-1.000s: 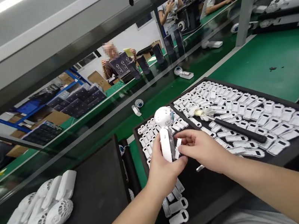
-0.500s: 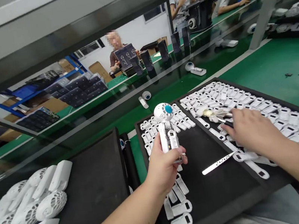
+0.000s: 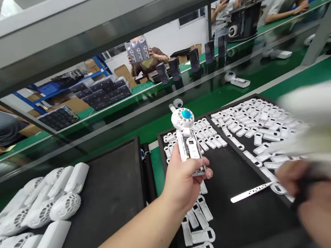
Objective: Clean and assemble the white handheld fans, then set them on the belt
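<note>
My left hand [image 3: 189, 174] is closed around the handle of a white handheld fan [image 3: 183, 117]. The fan stands upright, its round head on top with a blue centre. Its handle lies open at the front, showing inner parts and a small white panel [image 3: 193, 148] with a dark window, just above my thumb. At the lower right, my right hand [image 3: 324, 195] is closed on a black-handled tool [image 3: 303, 190] with a large pale head. Motion smears that head, so its kind is unclear. A perforated metal strip [image 3: 250, 193] lies on the black tray left of this hand.
Many white panels [image 3: 246, 115] lie across the black divided tray [image 3: 244, 245]. Another black tray [image 3: 111, 178] at left holds several white fans [image 3: 65, 207]. Loose fan parts [image 3: 240, 82] sit on the green bench beyond. A metal shelf beam [image 3: 81, 28] crosses above; co-workers sit behind it.
My right hand has lifted the black-handled tool off the panels and moved right and nearer. My left hand still holds the fan. The view has shifted; a co-worker has raised a dark box.
</note>
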A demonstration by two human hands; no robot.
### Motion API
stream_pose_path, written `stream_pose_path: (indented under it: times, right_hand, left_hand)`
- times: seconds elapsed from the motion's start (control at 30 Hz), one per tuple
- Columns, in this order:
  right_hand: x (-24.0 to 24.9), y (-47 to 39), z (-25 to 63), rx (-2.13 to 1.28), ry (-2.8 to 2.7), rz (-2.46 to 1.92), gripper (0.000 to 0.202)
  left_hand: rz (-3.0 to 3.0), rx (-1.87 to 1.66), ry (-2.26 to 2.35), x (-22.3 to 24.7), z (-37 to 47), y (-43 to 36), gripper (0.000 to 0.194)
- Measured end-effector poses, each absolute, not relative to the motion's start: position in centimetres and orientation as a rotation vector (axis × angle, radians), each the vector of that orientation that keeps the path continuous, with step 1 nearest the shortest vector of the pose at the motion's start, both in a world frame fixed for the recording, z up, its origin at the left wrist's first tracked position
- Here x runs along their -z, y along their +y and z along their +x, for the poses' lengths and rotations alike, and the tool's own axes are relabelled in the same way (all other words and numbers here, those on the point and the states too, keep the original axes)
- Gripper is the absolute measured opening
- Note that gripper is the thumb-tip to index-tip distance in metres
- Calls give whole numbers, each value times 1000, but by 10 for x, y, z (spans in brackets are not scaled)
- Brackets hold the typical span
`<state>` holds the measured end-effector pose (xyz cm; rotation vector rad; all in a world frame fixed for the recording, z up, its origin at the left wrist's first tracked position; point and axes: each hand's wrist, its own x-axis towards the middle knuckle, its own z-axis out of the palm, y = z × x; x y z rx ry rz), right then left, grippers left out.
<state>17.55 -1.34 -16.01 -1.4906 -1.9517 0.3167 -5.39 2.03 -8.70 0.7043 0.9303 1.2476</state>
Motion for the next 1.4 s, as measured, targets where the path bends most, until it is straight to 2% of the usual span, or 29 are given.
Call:
stream_pose_path:
  times: [0.17, 0.27, 0.37, 0.43, 0.6, 0.7, 0.77, 0.83, 0.9, 1.03, 1.13, 1.2, 1.27, 1.3, 1.33, 1.4]
  right_hand:
    - [159, -17, 123, -512, -2083, -1316, 36]
    - [147, -13, 128, -598, -2007, -1288, 37]
    - [142, -7, 148, -554, -1900, -1253, 38]
    - [144, 3, 163, -452, -1883, -1362, 37]
    - [175, 40, 210, -310, -1978, -1894, 36]
    - [200, 56, 240, -301, -2024, -1990, 35]
    - [206, 61, 251, -134, -2109, -1933, 32]
    - [200, 62, 244, 89, -2186, -1802, 25]
    - [185, 62, 220, 159, -2272, -1635, 32]
    - [161, 68, 148, -165, -2633, -1206, 53]
    - [161, 78, 113, -360, -2799, -946, 71]
    - [164, 84, 106, -452, -2835, -878, 67]
    - [166, 87, 108, -523, -2837, -886, 54]
    - [166, 87, 111, -554, -2837, -900, 47]
    - [165, 87, 114, -583, -2838, -914, 41]
    - [161, 84, 120, -625, -2843, -937, 31]
  left_hand:
    - [745, -1239, 974, 84, -53, 17, 54]
    - [717, -1247, 908, 84, -58, 20, 53]
    - [724, -1267, 865, 83, -65, 24, 44]
    - [734, -1250, 872, 83, -69, 25, 41]
    - [655, -1122, 1006, 88, -74, 32, 51]
    - [535, -1118, 1225, 92, -77, 44, 31]
    - [483, -1123, 1326, 94, -83, 59, 16]
    - [503, -1134, 1388, 93, -93, 79, 29]
    - [571, -1180, 1467, 88, -107, 99, 38]
    - [840, -1340, 1735, 59, -139, 116, 44]
    - [1160, -1351, 1985, 29, -170, 89, 55]
    - [1355, -1264, 2119, 16, -201, 55, 60]
    - [1455, -1150, 2302, 13, -241, 13, 43]
    - [1578, -953, 2525, 17, -264, -9, 35]
    - [1627, -752, 2748, 23, -287, -32, 34]
    - [1480, -286, 3085, 39, -328, -73, 44]
